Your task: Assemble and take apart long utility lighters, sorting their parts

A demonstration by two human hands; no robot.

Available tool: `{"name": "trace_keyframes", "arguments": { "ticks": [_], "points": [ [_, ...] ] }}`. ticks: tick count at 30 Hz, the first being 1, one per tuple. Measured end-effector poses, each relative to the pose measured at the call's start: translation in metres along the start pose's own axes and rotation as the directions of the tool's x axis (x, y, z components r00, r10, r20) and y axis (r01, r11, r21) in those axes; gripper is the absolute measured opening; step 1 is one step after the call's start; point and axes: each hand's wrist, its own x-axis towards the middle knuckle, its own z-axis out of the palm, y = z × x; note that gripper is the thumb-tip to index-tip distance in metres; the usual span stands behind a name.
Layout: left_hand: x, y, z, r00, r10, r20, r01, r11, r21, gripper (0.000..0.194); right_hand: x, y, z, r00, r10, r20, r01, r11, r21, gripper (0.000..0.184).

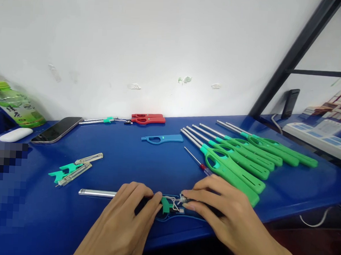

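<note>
On the blue table's near side lies an opened stick lighter (97, 193), its metal tube pointing left. My left hand (122, 220) is closed around the lighter where tube meets body. A green trigger (165, 205) and loose white wires (172, 200) show beside its fingertips, in a blue half shell (170, 217). My right hand (226, 206) pinches a small clear plastic part (182, 198) at the wires' right end; the palm hides what lies beneath. Beyond, a screwdriver (200, 163) with a red and clear handle lies close to the right hand.
Several green stick lighters (234, 165) lie in a row at right. A blue half shell (165, 138) and red shells (148, 118) lie further back. Clear tanks with green triggers (73, 170) are at left, near a phone (57, 129), white case (15, 134) and bottle (16, 104).
</note>
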Motion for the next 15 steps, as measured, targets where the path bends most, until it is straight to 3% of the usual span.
{"name": "trace_keyframes", "arguments": {
  "ticks": [9, 15],
  "points": [
    [-0.0044, -0.0030, 0.0040, 0.995, -0.035, 0.098, 0.040, 0.998, -0.048, 0.040, -0.0002, 0.0006, -0.0016, 1.000, -0.008, 0.021, 0.007, 1.000, 0.028, 0.020],
    [-0.0050, -0.0051, 0.0004, 0.993, 0.007, 0.119, -0.007, 1.000, 0.006, 0.058, -0.0007, -0.0008, -0.0003, 1.000, 0.023, 0.020, -0.023, 1.000, 0.017, 0.018]
  ]
}}
